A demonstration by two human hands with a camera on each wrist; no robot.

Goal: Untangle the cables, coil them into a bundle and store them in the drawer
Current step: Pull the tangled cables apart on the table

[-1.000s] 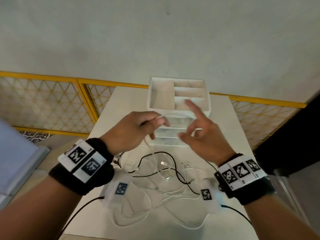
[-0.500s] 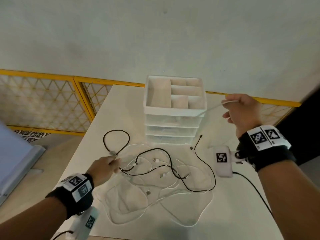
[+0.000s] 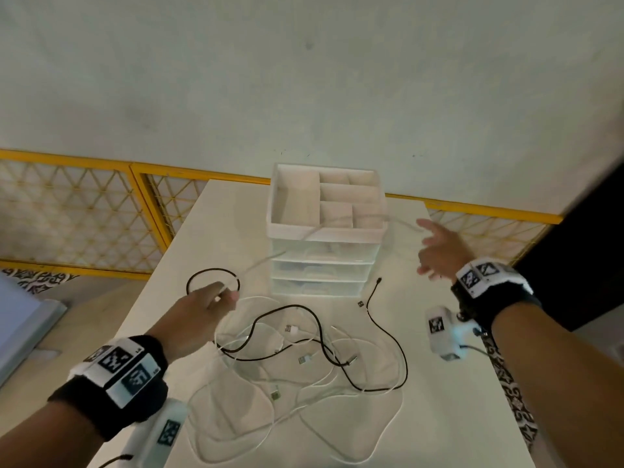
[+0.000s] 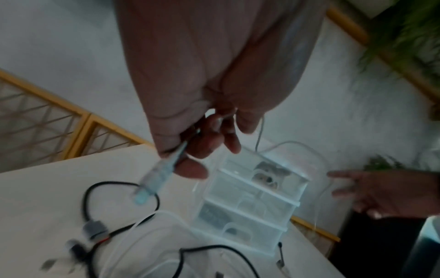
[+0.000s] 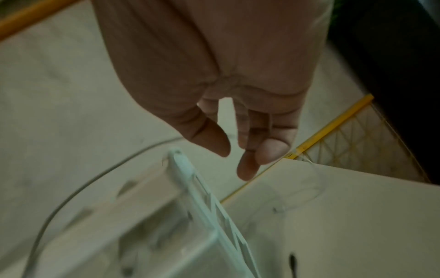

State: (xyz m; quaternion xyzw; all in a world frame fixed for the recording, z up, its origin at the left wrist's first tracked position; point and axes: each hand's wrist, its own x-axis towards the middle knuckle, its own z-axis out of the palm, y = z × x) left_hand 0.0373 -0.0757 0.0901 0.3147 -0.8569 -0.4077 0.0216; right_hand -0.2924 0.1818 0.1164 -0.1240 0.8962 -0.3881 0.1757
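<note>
Our left grip (image 3: 202,307) pinches a white cable (image 3: 256,263) running to our right grip (image 3: 439,249), fingers loosely spread beside the drawers (image 3: 320,265).

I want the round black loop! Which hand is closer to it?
Left. The left hand is right beside the black loop, pinching a white cable. The right hand is beyond the drawers.

Pale wall (image 3: 304,79); yellow lattice railing (image 3: 84,211)
</note>
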